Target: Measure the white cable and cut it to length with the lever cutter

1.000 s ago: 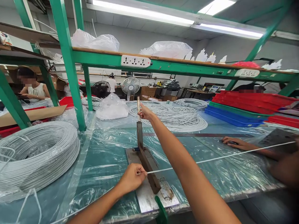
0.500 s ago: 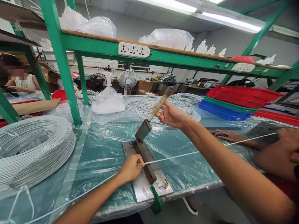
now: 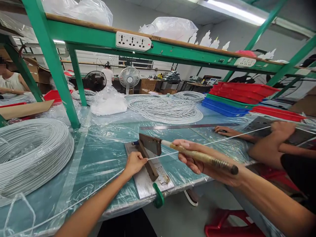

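Note:
My left hand [image 3: 134, 163] pinches a thin white cable [image 3: 163, 156] at the fixed bar of a bench lever cutter [image 3: 151, 144]. The cable runs across the bar under the raised arm and away to the right, toward another person's hand [image 3: 282, 129]. Its other stretch trails along my left forearm to the lower left. My right hand [image 3: 214, 176] is closed around the cutter's worn, tape-wrapped handle [image 3: 204, 157], which slants down to the right. The cutter sits on a metal base plate [image 3: 142, 189].
A green clamp [image 3: 158, 196] grips the table edge. A big cable coil [image 3: 61, 158] lies left, looser coils [image 3: 168, 110] behind. A steel ruler [image 3: 190, 126], stacked trays [image 3: 237, 98] and a co-worker's other hand [image 3: 224, 131] are to the right. A green shelf [image 3: 93, 39] spans above.
My right hand has swung the handle from upright, down and to the right, bringing the cutter's arm lower over the cable. My left hand still pinches the cable. The view has shifted slightly.

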Tool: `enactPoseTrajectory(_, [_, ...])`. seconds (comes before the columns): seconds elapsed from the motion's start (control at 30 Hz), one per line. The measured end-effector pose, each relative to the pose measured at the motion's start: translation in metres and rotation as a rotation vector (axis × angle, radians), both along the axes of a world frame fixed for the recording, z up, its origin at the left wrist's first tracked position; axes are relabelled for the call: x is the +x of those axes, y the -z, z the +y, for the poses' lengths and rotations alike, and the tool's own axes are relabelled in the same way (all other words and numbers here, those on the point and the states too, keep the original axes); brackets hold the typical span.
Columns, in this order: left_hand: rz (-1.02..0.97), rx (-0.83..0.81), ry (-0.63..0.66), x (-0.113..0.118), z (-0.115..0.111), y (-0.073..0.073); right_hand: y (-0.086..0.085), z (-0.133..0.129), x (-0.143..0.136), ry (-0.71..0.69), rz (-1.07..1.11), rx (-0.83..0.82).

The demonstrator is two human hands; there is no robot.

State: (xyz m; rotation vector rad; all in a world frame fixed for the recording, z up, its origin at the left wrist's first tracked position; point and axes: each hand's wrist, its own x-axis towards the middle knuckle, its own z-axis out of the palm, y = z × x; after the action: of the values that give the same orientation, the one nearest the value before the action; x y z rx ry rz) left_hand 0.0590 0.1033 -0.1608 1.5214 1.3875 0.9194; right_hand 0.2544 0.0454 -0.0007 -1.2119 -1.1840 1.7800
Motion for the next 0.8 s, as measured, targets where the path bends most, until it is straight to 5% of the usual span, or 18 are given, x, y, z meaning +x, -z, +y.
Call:
enactPoseTrajectory(0.2, [0.101,0.045,-0.047,0.001,-0.004,-0.003,0.034,-0.032,0.005,0.055,-0.028,-0.095])
enactPoseTrajectory(0.47, [0.149,0.064,-0.01,0.0,-0.003,-0.005,0.045,-0.05,-0.011,0.13,-0.139,-0.357])
enactPoseTrajectory(0.8, [0.123,0.077,0.019,-0.002,0.001,0.001,0.059,-0.053,-0.013,-0.008,-0.404,-0.057])
